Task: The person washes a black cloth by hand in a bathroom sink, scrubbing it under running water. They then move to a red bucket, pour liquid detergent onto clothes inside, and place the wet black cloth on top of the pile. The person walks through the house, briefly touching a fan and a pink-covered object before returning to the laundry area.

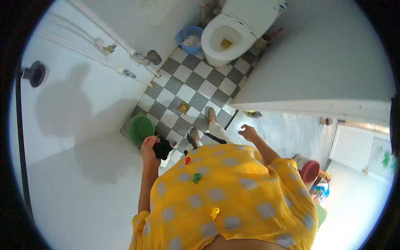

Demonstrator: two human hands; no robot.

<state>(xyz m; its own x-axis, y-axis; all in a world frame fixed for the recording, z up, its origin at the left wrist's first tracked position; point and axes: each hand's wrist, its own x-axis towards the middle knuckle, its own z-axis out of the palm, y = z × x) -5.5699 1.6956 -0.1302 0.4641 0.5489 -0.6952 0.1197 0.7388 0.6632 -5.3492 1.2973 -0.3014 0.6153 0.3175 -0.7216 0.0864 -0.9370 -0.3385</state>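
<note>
The crumpled black cloth point(162, 148) in the left hand point(151, 146) looks soft and matt, the yellow checked shirt point(233, 189) is thin, creased woven fabric, and the green bucket point(141, 127) and blue wastebasket point(182, 36) look like smooth plastic. The toilet point(209, 46) is glossy ceramic, the chequered floor tiles point(194, 81) smooth, the square floor drain point(183, 108) brassy metal, and the wall point(96, 196) matt white.

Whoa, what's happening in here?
Someone in a yellow checked top is standing in a bathroom. Their left hand holds a crumpled black cloth, next to the green bucket in this view. Their right hand is empty, fingers slightly curled. Across the checkered tile floor stand a white toilet and a blue bin with pale stuff inside.
</note>
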